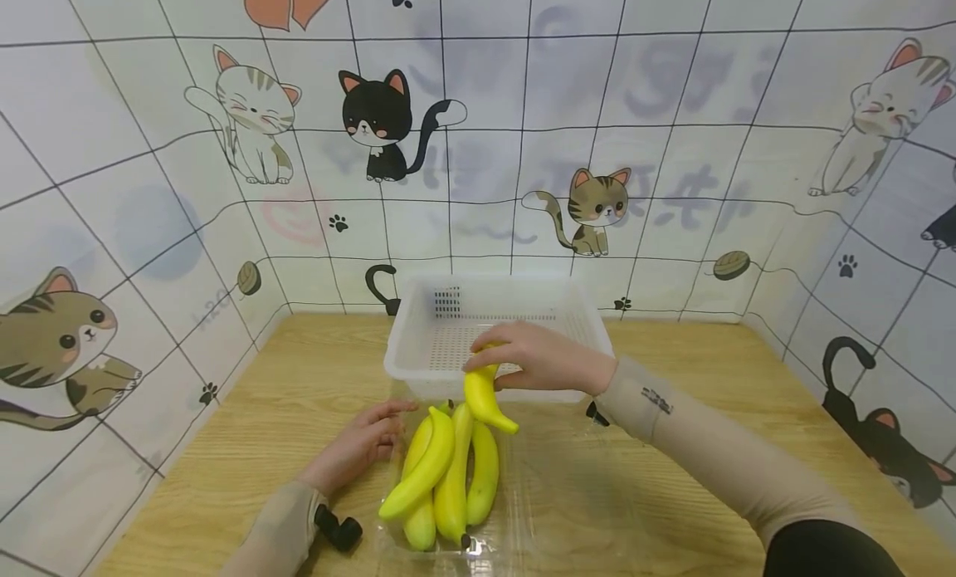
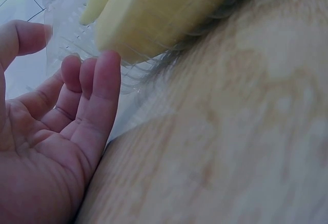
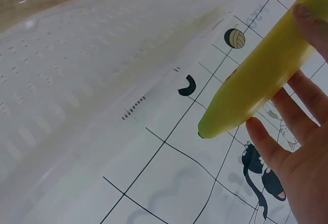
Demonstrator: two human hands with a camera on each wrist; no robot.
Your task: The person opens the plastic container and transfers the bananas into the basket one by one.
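Note:
My right hand (image 1: 534, 357) pinches a yellow banana (image 1: 484, 398) between thumb and fingers, over the front rim of a white plastic basket (image 1: 403, 369). Up close in the right wrist view, the held banana (image 3: 256, 75) slants between the thumb and fingertips. Several bananas (image 1: 451, 477) lie heaped in a clear plastic container (image 1: 511, 510) in front of the basket. Beside that container's left side is my left hand (image 1: 366, 444), palm turned toward it. In the left wrist view its loosely bent fingers (image 2: 105, 90) are at the container's ribbed wall, holding nothing.
The wooden tabletop (image 1: 299, 378) carries the basket behind the clear container. A white tiled-pattern backdrop (image 1: 493, 162) with cartoon cats encloses the back and both sides. Black wrist mounts (image 1: 339, 529) stick out near the arms.

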